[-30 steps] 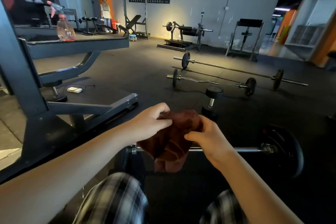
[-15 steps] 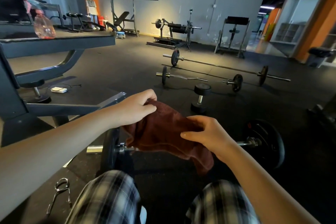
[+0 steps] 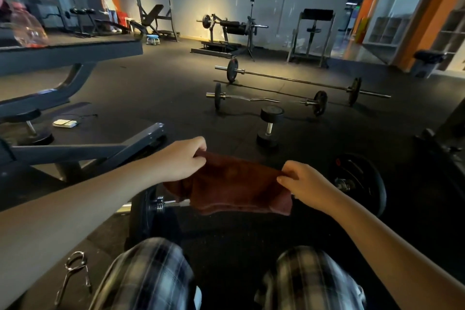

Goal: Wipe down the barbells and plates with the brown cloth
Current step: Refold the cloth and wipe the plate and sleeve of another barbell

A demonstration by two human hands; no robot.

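"Well, in the head view, where is the brown cloth (image 3: 234, 184) hanging?"

"It is hanging stretched between both hands at the near side of the floor (image 3: 176, 88), covering the middle of the nearest barbell (image 3: 171, 202). I cannot tell whether it is touching the bar. The left hand (image 3: 181, 158) and the right hand (image 3: 304, 181) are each pinching a top corner."

"What is worrying you?"

"Fingertip pinches are probably going to slip once rubbing begins. The bar is resting on round plates (image 3: 362, 184), so pushing is risking a roll toward the knees."
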